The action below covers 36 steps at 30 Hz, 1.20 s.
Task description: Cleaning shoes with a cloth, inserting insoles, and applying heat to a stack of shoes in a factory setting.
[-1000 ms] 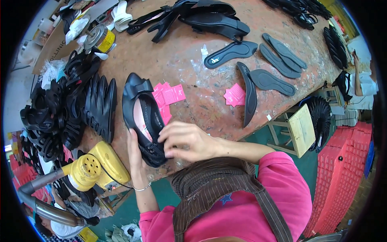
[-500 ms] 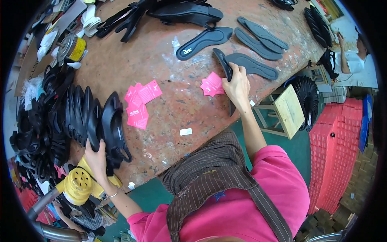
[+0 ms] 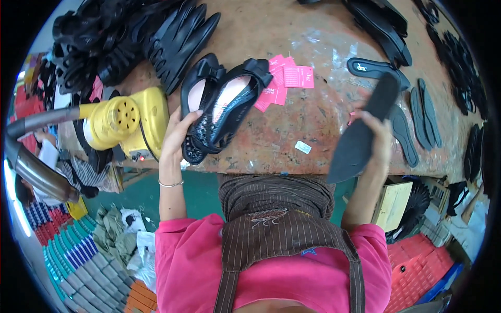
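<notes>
My left hand [image 3: 180, 133] is closed around the heel end of a black slingback flat [image 3: 194, 98] with a bow and a pale lining, its opening facing up. Against its right side lies a second black slingback flat [image 3: 239, 99], tilted, a bow at its toe. My right hand [image 3: 380, 138] grips a dark insole [image 3: 357, 143], raised over the table's front edge with its wide end pointing down. Part of the hand is blurred. Pink paper tags [image 3: 297, 76] lie just beyond the second shoe. Other grey insoles [image 3: 402, 135] rest right of my right hand.
A yellow machine [image 3: 125, 117] with a thick hose stands at the table's left front. Black shoes [image 3: 180, 49] are piled at the back left. More black shoes [image 3: 378, 26] lie at the back right. A small white label [image 3: 302, 147] is on the worn tabletop [image 3: 266, 141]. Below right is a wooden stool [image 3: 392, 206].
The view has swung left. My left hand has brought a shoe from the row beside the other shoe, openings now showing. My right hand has lifted the insole off the table.
</notes>
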{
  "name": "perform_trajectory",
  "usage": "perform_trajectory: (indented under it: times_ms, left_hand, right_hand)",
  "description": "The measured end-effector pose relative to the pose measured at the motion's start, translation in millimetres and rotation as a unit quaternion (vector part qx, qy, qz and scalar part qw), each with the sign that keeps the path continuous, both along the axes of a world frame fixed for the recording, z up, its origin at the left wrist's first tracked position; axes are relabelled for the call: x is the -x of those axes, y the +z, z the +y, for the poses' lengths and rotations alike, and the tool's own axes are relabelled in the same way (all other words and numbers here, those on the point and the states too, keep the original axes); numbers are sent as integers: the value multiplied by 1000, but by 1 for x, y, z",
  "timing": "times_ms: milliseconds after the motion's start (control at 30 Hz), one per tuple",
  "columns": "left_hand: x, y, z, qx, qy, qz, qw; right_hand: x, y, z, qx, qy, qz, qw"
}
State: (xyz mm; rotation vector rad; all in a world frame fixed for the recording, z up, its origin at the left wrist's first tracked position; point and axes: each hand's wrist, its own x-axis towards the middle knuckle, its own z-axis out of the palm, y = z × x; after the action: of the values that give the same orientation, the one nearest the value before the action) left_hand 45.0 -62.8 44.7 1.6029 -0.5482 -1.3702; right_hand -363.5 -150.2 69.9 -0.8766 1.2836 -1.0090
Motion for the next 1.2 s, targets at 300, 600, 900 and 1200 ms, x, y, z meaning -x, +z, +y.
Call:
perform_trajectory:
  times_ms: [300,600,900,1200]
  left_hand:
    - [41,44,20,135,-33,-143,980]
    - [46,40,33,106,-40,-144,983]
    - [-4,13,0,104,-87,-626,768]
    - [102,-19,41,189,-329,59,923]
  right_hand:
    - [-171,-26,39,-41,119,41,991]
    - [-139,6,2,189,-230,-61,953]
    - [-75,9,74,-19,-218,-90,972]
    - [-74,-14,115,-130,-91,-156,975]
